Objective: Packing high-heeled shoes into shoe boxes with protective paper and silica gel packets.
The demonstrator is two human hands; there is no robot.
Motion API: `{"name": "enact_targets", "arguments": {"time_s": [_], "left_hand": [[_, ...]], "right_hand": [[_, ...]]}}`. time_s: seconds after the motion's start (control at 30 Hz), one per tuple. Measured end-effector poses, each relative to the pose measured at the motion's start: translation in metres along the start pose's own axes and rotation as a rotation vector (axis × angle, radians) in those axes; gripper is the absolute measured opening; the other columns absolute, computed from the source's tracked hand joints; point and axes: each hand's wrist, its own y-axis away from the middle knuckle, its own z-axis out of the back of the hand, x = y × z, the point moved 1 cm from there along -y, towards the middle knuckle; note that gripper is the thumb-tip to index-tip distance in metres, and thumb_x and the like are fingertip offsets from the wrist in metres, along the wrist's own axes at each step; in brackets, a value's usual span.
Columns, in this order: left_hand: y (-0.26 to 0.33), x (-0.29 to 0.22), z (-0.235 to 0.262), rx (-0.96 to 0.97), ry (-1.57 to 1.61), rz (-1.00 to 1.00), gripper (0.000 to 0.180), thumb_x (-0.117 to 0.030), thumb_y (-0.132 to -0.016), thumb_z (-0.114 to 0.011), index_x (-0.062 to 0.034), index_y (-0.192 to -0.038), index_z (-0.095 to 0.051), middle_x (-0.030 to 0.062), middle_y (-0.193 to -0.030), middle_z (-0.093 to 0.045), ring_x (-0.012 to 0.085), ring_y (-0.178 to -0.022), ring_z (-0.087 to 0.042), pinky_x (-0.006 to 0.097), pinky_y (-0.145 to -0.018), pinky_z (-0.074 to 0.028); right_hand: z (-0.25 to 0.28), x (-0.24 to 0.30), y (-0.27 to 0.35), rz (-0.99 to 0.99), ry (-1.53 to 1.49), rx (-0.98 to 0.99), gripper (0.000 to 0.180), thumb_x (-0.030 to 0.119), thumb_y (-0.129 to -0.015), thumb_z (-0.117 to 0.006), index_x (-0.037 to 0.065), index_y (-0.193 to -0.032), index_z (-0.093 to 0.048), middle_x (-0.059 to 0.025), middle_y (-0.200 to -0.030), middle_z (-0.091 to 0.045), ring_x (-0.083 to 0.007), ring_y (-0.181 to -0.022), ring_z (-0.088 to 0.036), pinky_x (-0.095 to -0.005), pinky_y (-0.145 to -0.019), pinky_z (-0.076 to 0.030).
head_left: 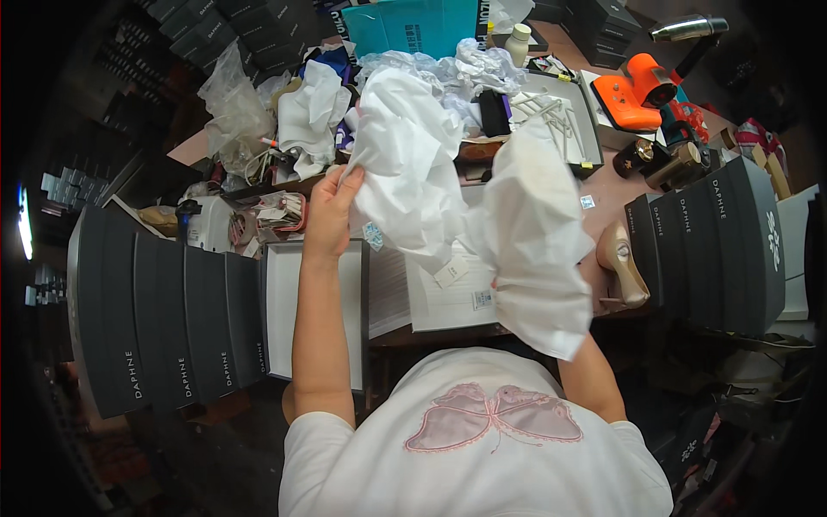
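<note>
The left hand (332,211) had its grip pinched on white tissue paper (413,164), spread above the open shoe box (280,310); the right hand's grip was hidden under it, seemingly mid-unfolding, needing lowering next.

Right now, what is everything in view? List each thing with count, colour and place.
tissue paper: one large crumpled sheet, white, held up over the desk between both hands
open box: one, white inside, below the left hand
dark boxes, left: row of about five, dark grey, left of the open box
dark boxes, right: row of about four, dark grey, right edge of the desk
shoe: one, beige high heel, beside the right boxes
orange tool: one, top right
bottle: one, white, top centre
left hand: grips the paper's left edge
right hand: hidden behind the paper
</note>
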Motion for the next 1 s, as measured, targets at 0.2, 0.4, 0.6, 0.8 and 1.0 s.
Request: {"name": "enact_targets", "arguments": {"time_s": [0.2, 0.4, 0.6, 0.8, 1.0], "left_hand": [[0.041, 0.006, -0.001, -0.085, 0.363, 0.172, 0.034, -0.023, -0.097, -0.051, 0.0010, -0.121, -0.056, 0.0099, -0.112, -0.065, 0.0169, -0.098, -0.064, 0.029, -0.086, -0.051], [0.062, 0.046, 0.012, -0.104, 0.624, 0.423, 0.042, -0.032, -0.096, -0.050, -0.0012, -0.123, -0.055, 0.0104, -0.113, -0.064, 0.0216, -0.099, -0.064, 0.032, -0.085, -0.053], [0.042, 0.103, -0.026, -0.006, 0.678, 0.700, 0.042, -0.034, -0.099, -0.045, -0.0020, -0.124, -0.054, 0.0116, -0.116, -0.063, 0.0263, -0.103, -0.062, 0.036, -0.088, -0.053], [0.024, 0.004, -0.036, 0.175, 0.837, 0.330, 0.052, -0.044, -0.094, -0.050, -0.0026, -0.126, -0.054, 0.0147, -0.119, -0.061, 0.0287, -0.108, -0.061, 0.041, -0.093, -0.051], [0.041, -0.030, -0.024, -0.497, 0.401, -0.290, 0.043, -0.030, -0.090, -0.057, -0.0047, -0.125, -0.053, 0.0081, -0.121, -0.060, 0.0232, -0.111, -0.058, 0.040, -0.092, -0.050]], "right_hand": [[0.019, -0.110, -0.085, 0.217, 1.275, -0.137, 0.084, 0.042, -0.077, -0.073, 0.003, -0.141, -0.036, -0.0258, -0.125, -0.053, -0.0375, -0.117, -0.052, -0.0436, -0.098, -0.042], [-0.042, -0.029, -0.024, 0.571, 1.459, -0.113, 0.088, 0.037, -0.073, -0.078, 0.008, -0.143, -0.034, -0.0282, -0.142, -0.032, -0.0424, -0.131, -0.033, -0.0508, -0.101, -0.037], [-0.072, -0.003, -0.004, 0.536, 1.124, -0.047, 0.041, 0.019, -0.089, -0.064, 0.003, -0.124, -0.051, -0.0159, -0.124, -0.054, -0.0265, -0.112, -0.055, -0.0368, -0.090, -0.046], [-0.052, 0.040, 0.002, 0.461, 0.745, -0.092, 0.041, 0.020, -0.094, -0.058, 0.002, -0.129, -0.049, -0.0127, -0.116, -0.060, -0.0187, -0.107, -0.059, -0.0288, -0.084, -0.049], [0.011, -0.103, -0.077, 0.321, 1.553, -0.068, 0.079, 0.033, -0.080, -0.071, 0.004, -0.142, -0.032, -0.0243, -0.117, -0.057, -0.0394, -0.103, -0.058, -0.0425, -0.088, -0.047]]}}
